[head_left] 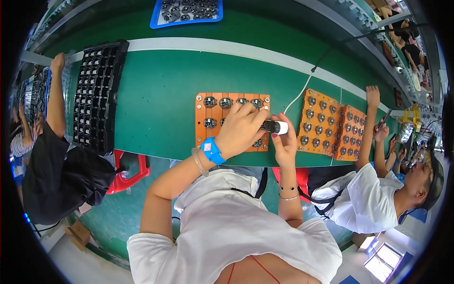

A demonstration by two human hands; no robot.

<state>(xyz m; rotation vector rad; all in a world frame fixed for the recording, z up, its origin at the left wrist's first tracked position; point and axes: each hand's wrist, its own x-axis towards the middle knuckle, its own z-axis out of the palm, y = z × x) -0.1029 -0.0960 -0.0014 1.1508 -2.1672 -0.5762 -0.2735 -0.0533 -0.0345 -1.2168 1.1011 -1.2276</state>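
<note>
In front of me an orange fixture board [200, 134] lies on the green bench, with rows of small round black parts in its holes. My right hand [286, 141] pinches a small cylindrical piece [281, 128], white at one end and black at the other, above the board's right edge. Bent over the board, my left hand [242, 127] has its fingers curled in beside the piece's black end. Its fingertips are partly hidden, so what they grip cannot be made out. A white cable [299, 97] runs down to behind my right hand; where it ends is hidden.
Two more filled orange boards [321, 124] [350, 132] lie to the right, near a co-worker's hand [373, 96]. A black compartment tray [113, 90] with black-and-white pieces stands left, beside another person's arm [57, 102]. A blue tray [220, 14] of dark parts sits beyond the white rail [189, 45].
</note>
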